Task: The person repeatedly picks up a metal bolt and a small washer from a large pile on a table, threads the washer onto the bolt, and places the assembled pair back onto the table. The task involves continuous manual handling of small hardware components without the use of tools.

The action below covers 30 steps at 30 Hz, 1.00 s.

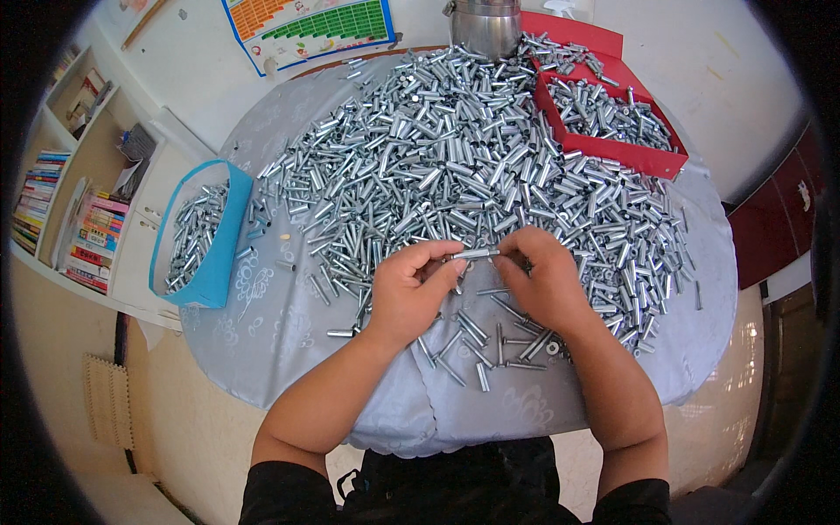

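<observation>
Nearest, the left hand (413, 293) and the right hand (544, 284) meet above the round table (289, 341) with its pale grey cloth, each grip pinched on one end of a short metal sleeve (477, 254) held level between the fingertips, over a few loose bolts (490, 341) scattered below the palms. Beyond them a great heap of silvery sleeves (464, 157) covers the table's middle. To the left stands a blue box (214, 254) holding more, while a red tray (612, 122) sits far right beside a steel pot (486, 26).

Bookshelf (66, 184) at left, poster (306, 26) on wall, steel pot (484, 26) beyond.
</observation>
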Each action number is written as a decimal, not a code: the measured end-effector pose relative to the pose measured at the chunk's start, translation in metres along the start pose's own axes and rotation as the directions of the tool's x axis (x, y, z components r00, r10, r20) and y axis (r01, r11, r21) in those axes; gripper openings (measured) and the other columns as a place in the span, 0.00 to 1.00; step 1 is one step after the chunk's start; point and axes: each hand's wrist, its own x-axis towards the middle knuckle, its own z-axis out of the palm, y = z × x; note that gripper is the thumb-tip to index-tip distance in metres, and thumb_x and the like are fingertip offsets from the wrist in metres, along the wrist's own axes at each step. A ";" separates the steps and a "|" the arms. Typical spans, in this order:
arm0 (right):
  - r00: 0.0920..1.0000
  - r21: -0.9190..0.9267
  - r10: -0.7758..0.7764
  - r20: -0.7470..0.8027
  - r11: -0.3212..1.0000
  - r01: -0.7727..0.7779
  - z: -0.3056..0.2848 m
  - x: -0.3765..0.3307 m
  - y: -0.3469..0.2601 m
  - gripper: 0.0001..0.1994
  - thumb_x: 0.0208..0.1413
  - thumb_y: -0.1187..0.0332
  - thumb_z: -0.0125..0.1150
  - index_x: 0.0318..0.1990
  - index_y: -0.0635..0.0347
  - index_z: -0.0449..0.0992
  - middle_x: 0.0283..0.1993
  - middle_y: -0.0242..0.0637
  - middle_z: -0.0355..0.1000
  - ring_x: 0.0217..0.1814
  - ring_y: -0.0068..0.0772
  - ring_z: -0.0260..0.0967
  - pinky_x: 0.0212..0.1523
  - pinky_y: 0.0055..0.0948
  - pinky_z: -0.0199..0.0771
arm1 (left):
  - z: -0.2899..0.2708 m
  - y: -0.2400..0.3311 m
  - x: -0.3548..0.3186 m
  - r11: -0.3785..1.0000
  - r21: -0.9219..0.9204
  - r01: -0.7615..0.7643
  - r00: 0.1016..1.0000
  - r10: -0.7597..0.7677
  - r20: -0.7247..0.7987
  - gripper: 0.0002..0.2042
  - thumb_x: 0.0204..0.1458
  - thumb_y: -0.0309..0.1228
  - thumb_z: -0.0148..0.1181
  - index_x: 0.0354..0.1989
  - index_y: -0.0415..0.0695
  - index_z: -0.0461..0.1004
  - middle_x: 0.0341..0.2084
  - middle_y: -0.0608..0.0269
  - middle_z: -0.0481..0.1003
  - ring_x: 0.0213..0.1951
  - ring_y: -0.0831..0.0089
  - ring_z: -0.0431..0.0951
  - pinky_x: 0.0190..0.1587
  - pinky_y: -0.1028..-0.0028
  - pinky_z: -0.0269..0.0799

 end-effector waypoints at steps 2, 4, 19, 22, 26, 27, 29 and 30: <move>0.991 0.136 0.127 -0.035 0.983 -0.121 0.000 -0.001 -0.004 0.06 0.49 0.76 0.63 0.36 0.60 0.76 0.34 0.40 0.74 0.36 0.40 0.74 0.40 0.34 0.72 | 0.000 0.000 0.000 1.000 -0.007 0.007 1.000 -0.007 -0.002 0.10 0.52 0.20 0.63 0.44 0.37 0.78 0.30 0.65 0.78 0.29 0.82 0.76 0.33 0.81 0.72; 0.978 0.257 0.207 -0.023 0.947 -0.194 0.000 -0.001 -0.005 0.05 0.52 0.76 0.62 0.37 0.62 0.76 0.35 0.40 0.75 0.35 0.34 0.76 0.38 0.29 0.74 | 0.000 0.001 0.000 1.000 -0.021 0.019 1.000 -0.019 -0.005 0.10 0.53 0.21 0.63 0.44 0.37 0.78 0.30 0.65 0.78 0.29 0.82 0.76 0.32 0.82 0.72; 0.949 0.663 0.275 0.155 0.683 -0.306 0.002 -0.002 0.001 0.07 0.52 0.80 0.64 0.38 0.66 0.76 0.42 0.37 0.77 0.41 0.23 0.75 0.43 0.23 0.75 | -0.001 0.002 0.000 1.000 -0.015 0.007 0.999 -0.006 0.037 0.10 0.54 0.21 0.61 0.44 0.36 0.77 0.29 0.64 0.78 0.27 0.81 0.76 0.30 0.81 0.72; 0.938 0.700 0.325 0.120 0.642 -0.312 0.001 0.000 -0.006 0.08 0.52 0.79 0.65 0.40 0.66 0.77 0.41 0.37 0.77 0.41 0.23 0.75 0.42 0.23 0.75 | 0.000 0.002 0.000 0.997 -0.046 0.060 0.996 -0.056 0.074 0.09 0.55 0.21 0.61 0.44 0.36 0.77 0.31 0.62 0.79 0.28 0.79 0.78 0.32 0.80 0.74; 0.925 0.588 0.308 0.223 0.714 -0.379 -0.007 0.001 -0.004 0.09 0.52 0.80 0.65 0.42 0.67 0.77 0.38 0.35 0.78 0.39 0.23 0.75 0.43 0.22 0.76 | -0.001 0.001 -0.002 0.994 -0.056 0.099 0.989 -0.092 0.112 0.10 0.56 0.21 0.60 0.46 0.35 0.76 0.34 0.60 0.80 0.31 0.77 0.80 0.34 0.79 0.76; 0.923 0.606 0.307 0.233 0.696 -0.384 -0.007 0.001 -0.004 0.09 0.52 0.79 0.66 0.41 0.67 0.77 0.37 0.34 0.78 0.39 0.23 0.75 0.43 0.22 0.76 | -0.002 0.000 -0.002 0.996 -0.042 0.083 0.989 -0.077 0.123 0.10 0.56 0.21 0.59 0.46 0.35 0.76 0.34 0.59 0.80 0.31 0.77 0.80 0.34 0.79 0.76; 0.921 0.623 0.302 0.245 0.679 -0.389 -0.007 0.000 -0.002 0.09 0.52 0.78 0.66 0.41 0.66 0.78 0.36 0.33 0.78 0.38 0.22 0.75 0.42 0.22 0.75 | -0.002 -0.001 -0.002 0.998 -0.014 0.065 0.987 -0.062 0.147 0.11 0.56 0.22 0.59 0.47 0.35 0.76 0.35 0.59 0.80 0.31 0.77 0.80 0.34 0.79 0.76; 0.921 0.622 0.300 0.248 0.680 -0.388 -0.007 0.000 0.000 0.10 0.51 0.78 0.67 0.41 0.66 0.78 0.36 0.33 0.78 0.38 0.22 0.75 0.41 0.22 0.75 | -0.003 0.000 -0.002 0.998 0.001 0.063 0.985 -0.063 0.160 0.11 0.56 0.22 0.59 0.47 0.35 0.76 0.35 0.59 0.80 0.31 0.77 0.80 0.34 0.80 0.75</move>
